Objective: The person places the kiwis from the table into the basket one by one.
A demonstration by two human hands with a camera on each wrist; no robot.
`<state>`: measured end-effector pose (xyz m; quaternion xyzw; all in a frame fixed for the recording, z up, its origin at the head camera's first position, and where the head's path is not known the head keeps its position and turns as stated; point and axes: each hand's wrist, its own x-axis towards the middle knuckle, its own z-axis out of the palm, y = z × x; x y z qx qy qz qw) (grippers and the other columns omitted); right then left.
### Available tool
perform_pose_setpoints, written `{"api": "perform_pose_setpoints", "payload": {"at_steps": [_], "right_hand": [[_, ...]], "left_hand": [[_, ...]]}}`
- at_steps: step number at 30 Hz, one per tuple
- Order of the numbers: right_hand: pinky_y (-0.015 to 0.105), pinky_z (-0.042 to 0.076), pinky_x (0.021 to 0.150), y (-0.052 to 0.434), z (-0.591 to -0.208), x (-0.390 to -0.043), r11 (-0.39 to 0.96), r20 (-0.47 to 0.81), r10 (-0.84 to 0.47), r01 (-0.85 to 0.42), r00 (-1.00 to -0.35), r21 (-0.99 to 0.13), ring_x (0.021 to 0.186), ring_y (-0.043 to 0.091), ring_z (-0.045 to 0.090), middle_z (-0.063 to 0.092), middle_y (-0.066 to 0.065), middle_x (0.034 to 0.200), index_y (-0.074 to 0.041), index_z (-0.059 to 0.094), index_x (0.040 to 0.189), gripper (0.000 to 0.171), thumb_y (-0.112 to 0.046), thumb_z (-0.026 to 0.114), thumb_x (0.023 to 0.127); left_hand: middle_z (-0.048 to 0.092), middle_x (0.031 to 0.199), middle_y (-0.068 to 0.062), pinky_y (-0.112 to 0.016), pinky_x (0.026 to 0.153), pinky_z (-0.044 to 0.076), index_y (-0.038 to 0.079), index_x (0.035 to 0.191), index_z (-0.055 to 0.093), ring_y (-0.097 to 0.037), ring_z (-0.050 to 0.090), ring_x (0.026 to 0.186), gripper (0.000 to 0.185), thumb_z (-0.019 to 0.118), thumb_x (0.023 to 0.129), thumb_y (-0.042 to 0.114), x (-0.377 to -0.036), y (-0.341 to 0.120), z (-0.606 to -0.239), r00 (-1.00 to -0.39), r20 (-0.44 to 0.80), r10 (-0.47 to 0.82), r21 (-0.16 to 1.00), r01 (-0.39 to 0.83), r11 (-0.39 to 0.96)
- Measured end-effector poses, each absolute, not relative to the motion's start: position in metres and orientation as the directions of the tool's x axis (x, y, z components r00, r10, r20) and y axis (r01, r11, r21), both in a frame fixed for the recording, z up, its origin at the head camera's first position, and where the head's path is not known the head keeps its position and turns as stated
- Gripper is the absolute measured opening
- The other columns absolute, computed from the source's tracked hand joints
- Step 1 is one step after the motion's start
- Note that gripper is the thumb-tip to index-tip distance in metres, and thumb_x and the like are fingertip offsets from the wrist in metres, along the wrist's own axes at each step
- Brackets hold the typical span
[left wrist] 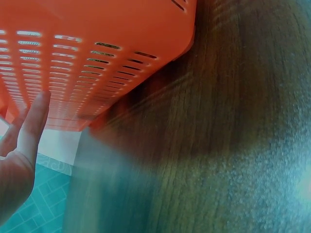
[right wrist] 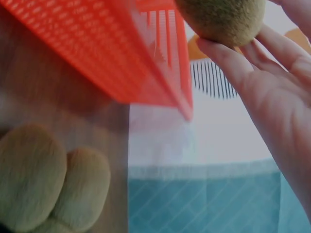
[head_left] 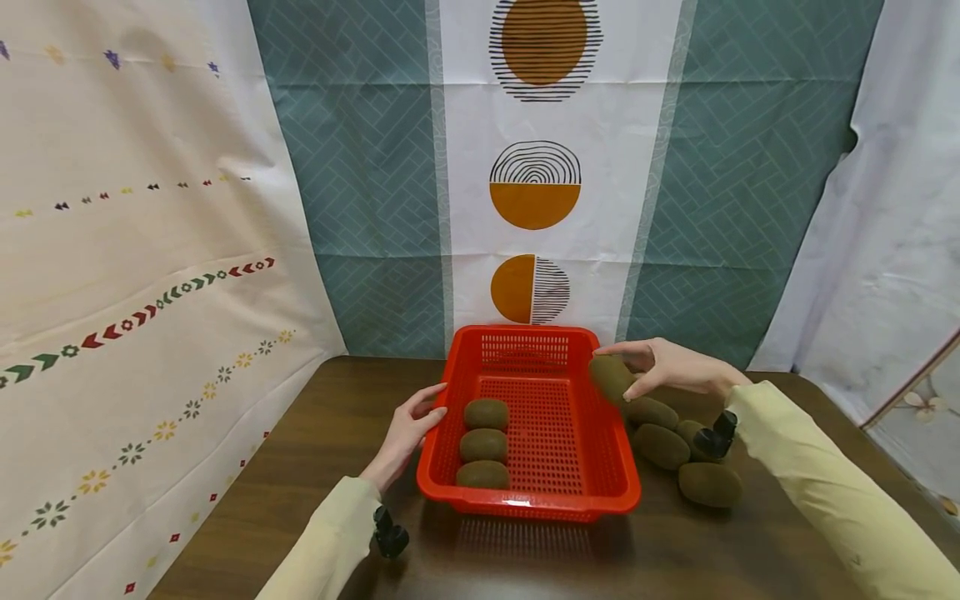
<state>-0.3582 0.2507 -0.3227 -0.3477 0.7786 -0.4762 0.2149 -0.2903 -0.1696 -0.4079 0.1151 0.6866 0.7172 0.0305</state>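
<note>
A brown fuzzy kiwi is held between the thumb and fingers of my right hand, at the right rim of a red plastic basket. In the right wrist view the same kiwi shows near the fingertips, beside the basket wall. Three kiwis lie in a column along the left side inside the basket. My left hand touches the basket's left side with fingers extended. The left wrist view shows those fingers against the slotted wall.
Several loose kiwis lie on the dark wooden table to the right of the basket, under the right forearm. A patterned cloth hangs behind the table, and a light embroidered cloth hangs at the left.
</note>
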Motion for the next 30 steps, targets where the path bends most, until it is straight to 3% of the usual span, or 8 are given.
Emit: {"api": "perform_pose_setpoints", "payload": {"at_steps": [6, 15, 19, 23, 30], "right_hand": [[0.046, 0.032, 0.097, 0.219, -0.316, -0.361, 0.302, -0.097, -0.842, -0.317, -0.53, -0.899, 0.128, 0.028, 0.026, 0.038, 0.009, 0.137, -0.008, 0.042, 0.135, 0.064, -0.006, 0.07, 0.077], [0.043, 0.027, 0.1, 0.168, -0.319, -0.363, 0.345, -0.205, -0.905, -0.361, -0.373, -0.866, 0.125, 0.019, 0.032, 0.044, 0.004, 0.134, -0.01, 0.05, 0.13, 0.064, -0.008, 0.076, 0.071], [0.04, 0.035, 0.095, 0.152, -0.321, -0.363, 0.335, -0.226, -0.927, -0.385, -0.301, -0.86, 0.121, 0.02, 0.037, 0.046, 0.006, 0.132, -0.011, 0.051, 0.129, 0.064, -0.008, 0.076, 0.071], [0.036, 0.035, 0.095, 0.139, -0.326, -0.362, 0.325, -0.248, -0.94, -0.397, -0.234, -0.858, 0.12, 0.019, 0.038, 0.046, 0.007, 0.131, -0.013, 0.052, 0.129, 0.062, -0.007, 0.075, 0.072], [0.038, 0.037, 0.094, 0.12, -0.337, -0.364, 0.346, -0.318, -0.938, -0.336, -0.137, -0.876, 0.12, 0.02, 0.04, 0.045, 0.008, 0.132, -0.002, 0.045, 0.132, 0.064, -0.004, 0.073, 0.074]], "left_hand": [[0.049, 0.12, -0.026, -0.043, 0.07, 0.05, 0.006, 0.135, 0.041, -0.041, 0.056, 0.097, 0.048, 0.057, 0.09, 0.01, -0.289, -0.17, -0.407, -0.973, 0.115, 0.202, 0.993, 0.106, -0.056], [0.048, 0.119, -0.028, -0.043, 0.07, 0.051, 0.006, 0.135, 0.042, -0.041, 0.055, 0.097, 0.048, 0.057, 0.09, 0.011, -0.289, -0.169, -0.406, -0.972, 0.114, 0.204, 0.993, 0.107, -0.047], [0.048, 0.12, -0.028, -0.043, 0.07, 0.051, 0.006, 0.135, 0.042, -0.041, 0.055, 0.097, 0.048, 0.057, 0.09, 0.011, -0.29, -0.169, -0.406, -0.972, 0.114, 0.206, 0.993, 0.105, -0.055], [0.048, 0.12, -0.028, -0.043, 0.07, 0.051, 0.006, 0.135, 0.041, -0.04, 0.056, 0.096, 0.048, 0.057, 0.09, 0.011, -0.29, -0.169, -0.405, -0.971, 0.111, 0.211, 0.993, 0.101, -0.055], [0.047, 0.121, -0.029, -0.043, 0.07, 0.05, 0.005, 0.135, 0.04, -0.042, 0.054, 0.098, 0.048, 0.056, 0.09, 0.011, -0.29, -0.169, -0.405, -0.968, 0.115, 0.224, 0.993, 0.105, -0.059]]}}
